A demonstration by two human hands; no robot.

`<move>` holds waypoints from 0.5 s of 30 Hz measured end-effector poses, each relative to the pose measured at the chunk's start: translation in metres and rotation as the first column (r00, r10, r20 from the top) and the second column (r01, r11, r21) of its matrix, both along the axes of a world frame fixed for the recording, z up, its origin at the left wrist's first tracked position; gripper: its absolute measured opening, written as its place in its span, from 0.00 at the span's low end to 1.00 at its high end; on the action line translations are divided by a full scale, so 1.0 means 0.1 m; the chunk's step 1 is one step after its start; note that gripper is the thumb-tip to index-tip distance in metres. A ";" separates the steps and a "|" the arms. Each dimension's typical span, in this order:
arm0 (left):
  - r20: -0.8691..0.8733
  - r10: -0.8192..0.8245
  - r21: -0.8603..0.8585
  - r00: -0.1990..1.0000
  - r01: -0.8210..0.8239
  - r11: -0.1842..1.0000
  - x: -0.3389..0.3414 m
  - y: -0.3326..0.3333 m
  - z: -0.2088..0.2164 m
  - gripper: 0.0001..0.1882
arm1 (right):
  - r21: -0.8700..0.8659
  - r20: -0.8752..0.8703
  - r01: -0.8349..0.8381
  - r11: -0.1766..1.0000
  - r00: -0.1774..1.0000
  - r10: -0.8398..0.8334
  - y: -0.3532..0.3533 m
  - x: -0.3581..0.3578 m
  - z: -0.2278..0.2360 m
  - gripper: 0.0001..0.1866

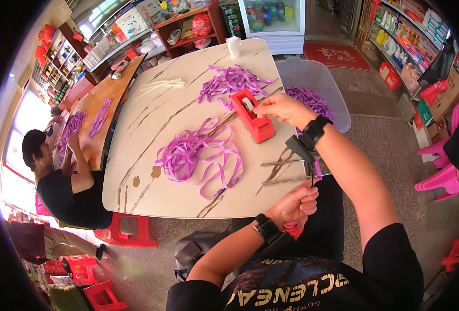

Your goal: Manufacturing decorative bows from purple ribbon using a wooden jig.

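Note:
A red tape dispenser (261, 131) with a pale tape roll (247, 103) stands near the table's right side. My right hand (281, 110) reaches over it, thumb and fingers pinched together at the roll, apparently on the tape. Close to the table's near right edge, my left hand (295, 203) is closed; a thin dark piece sticks up from its fingers, and what it grips is mostly hidden. Just above that hand, a short purple ribbon (317, 169) hangs beside two thin metal rods (282, 163). Loose purple lanyards (180, 155) lie coiled left of the dispenser.
Another purple ribbon pile (232, 83) lies behind the dispenser, with pale strips (159, 85) to its left. A clear plastic bin (342, 98) of purple ribbons stands right of the table. A seated person (66, 179) handles purple ribbons at a wooden table (116, 98). Pink chairs (449, 155) stand right.

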State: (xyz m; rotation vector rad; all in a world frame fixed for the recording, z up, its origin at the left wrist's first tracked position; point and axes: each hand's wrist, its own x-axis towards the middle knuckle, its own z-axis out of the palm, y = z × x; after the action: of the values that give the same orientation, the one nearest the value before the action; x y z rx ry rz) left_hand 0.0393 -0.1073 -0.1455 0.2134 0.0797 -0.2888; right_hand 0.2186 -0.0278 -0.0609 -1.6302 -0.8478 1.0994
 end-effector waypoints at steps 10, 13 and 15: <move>0.000 0.018 0.076 1.000 -0.018 0.997 -0.02 -0.01 -0.02 0.09 | -0.078 -0.131 -0.029 0.997 0.991 0.019 -0.43 -0.21 -0.38 0.12; -0.010 0.005 0.084 1.000 -0.004 0.996 -0.01 -0.01 0.00 0.10 | 0.007 0.111 0.002 1.000 0.994 -0.003 -0.38 -0.19 -0.51 0.12; -0.068 0.031 0.088 0.997 -0.025 0.996 -0.03 -0.03 0.00 0.13 | 0.061 0.283 0.005 0.998 0.959 -0.022 -0.35 -0.19 -0.55 0.12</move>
State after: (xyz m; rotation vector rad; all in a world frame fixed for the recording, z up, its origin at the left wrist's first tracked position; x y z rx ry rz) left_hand 0.0364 -0.1099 -0.1459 0.2889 0.1638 -0.2653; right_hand 0.1993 -0.0631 -0.1157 -1.7662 -1.0428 0.8328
